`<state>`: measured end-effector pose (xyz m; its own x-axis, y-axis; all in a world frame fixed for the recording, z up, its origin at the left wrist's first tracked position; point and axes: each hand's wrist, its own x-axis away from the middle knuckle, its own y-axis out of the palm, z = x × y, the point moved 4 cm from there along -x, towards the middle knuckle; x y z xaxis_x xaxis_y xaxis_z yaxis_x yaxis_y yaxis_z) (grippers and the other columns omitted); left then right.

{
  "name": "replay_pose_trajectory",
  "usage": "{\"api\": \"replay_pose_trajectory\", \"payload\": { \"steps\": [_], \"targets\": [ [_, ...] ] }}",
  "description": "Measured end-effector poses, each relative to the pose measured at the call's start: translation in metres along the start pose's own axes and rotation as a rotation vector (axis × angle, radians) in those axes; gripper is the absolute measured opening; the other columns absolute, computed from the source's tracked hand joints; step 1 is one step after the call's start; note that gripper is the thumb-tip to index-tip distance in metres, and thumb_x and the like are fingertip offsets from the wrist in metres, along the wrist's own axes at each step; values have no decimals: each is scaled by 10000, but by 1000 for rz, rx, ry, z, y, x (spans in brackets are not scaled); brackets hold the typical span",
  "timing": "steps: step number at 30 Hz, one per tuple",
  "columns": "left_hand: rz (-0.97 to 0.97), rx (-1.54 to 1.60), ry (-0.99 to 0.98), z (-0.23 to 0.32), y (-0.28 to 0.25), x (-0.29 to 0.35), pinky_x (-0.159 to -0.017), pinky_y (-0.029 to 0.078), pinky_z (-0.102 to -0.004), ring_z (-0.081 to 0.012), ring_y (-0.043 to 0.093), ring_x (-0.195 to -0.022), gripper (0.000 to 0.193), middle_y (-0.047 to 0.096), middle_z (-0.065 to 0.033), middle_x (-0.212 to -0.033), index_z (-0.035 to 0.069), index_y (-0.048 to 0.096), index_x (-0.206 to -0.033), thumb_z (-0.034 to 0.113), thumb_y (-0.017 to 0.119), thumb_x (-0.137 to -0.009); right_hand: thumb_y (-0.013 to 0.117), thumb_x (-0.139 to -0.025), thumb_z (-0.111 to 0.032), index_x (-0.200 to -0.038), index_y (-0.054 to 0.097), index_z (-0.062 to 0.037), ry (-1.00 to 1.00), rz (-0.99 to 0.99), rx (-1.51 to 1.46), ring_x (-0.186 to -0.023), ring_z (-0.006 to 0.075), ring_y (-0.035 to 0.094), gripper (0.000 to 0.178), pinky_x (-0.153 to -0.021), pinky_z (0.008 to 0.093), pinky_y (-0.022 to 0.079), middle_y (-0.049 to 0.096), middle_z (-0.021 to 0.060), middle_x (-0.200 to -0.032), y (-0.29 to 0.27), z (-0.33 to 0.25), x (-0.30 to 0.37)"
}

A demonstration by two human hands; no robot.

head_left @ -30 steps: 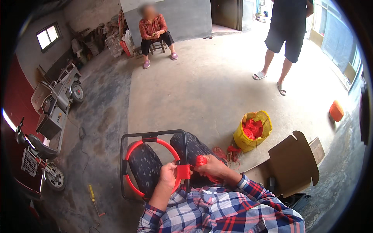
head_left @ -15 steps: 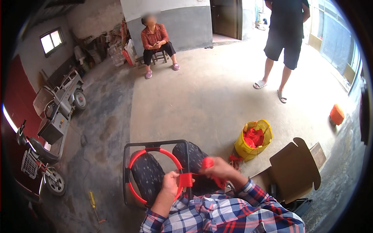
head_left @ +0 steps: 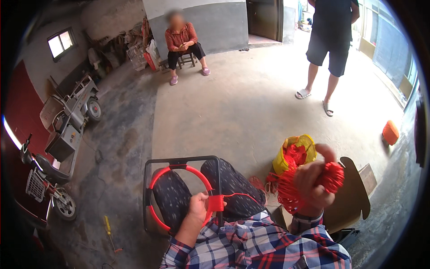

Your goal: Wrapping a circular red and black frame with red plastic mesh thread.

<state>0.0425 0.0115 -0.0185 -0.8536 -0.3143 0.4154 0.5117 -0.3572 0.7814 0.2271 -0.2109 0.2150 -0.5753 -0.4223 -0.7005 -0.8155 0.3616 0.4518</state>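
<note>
Seems to be at the wrapping step, winding red cord around the join of the red ring (head_left: 201, 175) and the right bar of the black frame (head_left: 182, 158), both resting over the patterned trousers (head_left: 216, 172). Holding the ring beside the block of close turns (head_left: 215, 203) with the left hand (head_left: 198, 205), closed, partly hidden behind. Clutching a thick cord bundle (head_left: 333, 177) well out to the right in the right hand (head_left: 309, 178), curled around it with one finger lifted. Would call for a steady left hold, then an even pull on the single strand (head_left: 237, 194) — sagging slightly between block and bundle. Likely to snag with so many loose loops near the yellow bucket (head_left: 280, 162) and the cardboard flap (head_left: 354, 201); cannot tell about contact. Also around: a yellow-handled screwdriver (head_left: 107, 224) on the floor (head_left: 210, 121), well apart.
</note>
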Motion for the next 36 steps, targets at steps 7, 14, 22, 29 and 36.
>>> {"api": "replay_pose_trajectory", "payload": {
  "steps": [7, 14, 22, 29, 36],
  "targets": [
    [3, -37, 4, 6, 0, -2, -835, 517, -514, -474, 631, -916, 401, 647, -260, -1000, -20, 539, -1100, 170, 362, -795, 600, -697, 49, -1083, 364, -61, 349, 43, 3, -603, 123, 507, 465, -522, 243, 412, 511, 55, -748, -14, 65, -12],
    [43, -144, 80, -2, -3, 4, -852, 500, -447, -383, 635, -949, 388, 650, -213, -1003, 28, 557, -1117, 221, 399, -820, 620, -685, -81, -1046, 470, -39, 442, -463, 1022, -792, 255, 598, 393, -678, 349, 491, 585, 102, -938, 25, 135, 12],
    [286, -395, 844, 9, 12, 24, -934, 424, -367, -219, 513, -1055, 488, 515, -107, -1155, 27, 447, -1293, 142, 414, -820, 626, -759, -195, -1081, 581, -95, -134, -1140, 1101, -887, 243, 605, 341, -703, 370, 495, 587, 51, -913, 66, 206, 79],
    [300, -115, 403, 12, -24, -4, -783, 523, -355, -222, 601, -885, 472, 592, -108, -1026, 24, 552, -1155, -32, 410, -708, 763, -659, -178, -997, 601, -80, 43, -348, 1071, -929, 322, 590, 387, -777, 397, 478, 628, 110, -1019, -2, 197, 45],
    [150, -117, 139, 2, -24, -7, -848, 513, -345, -219, 609, -876, 413, 639, -94, -989, 14, 599, -1049, -21, 464, -661, 695, -757, -122, -872, 702, -57, 652, -669, 904, -751, 286, 647, 132, -682, 359, 511, 682, 108, -817, -24, 210, 89]
  ]
}}
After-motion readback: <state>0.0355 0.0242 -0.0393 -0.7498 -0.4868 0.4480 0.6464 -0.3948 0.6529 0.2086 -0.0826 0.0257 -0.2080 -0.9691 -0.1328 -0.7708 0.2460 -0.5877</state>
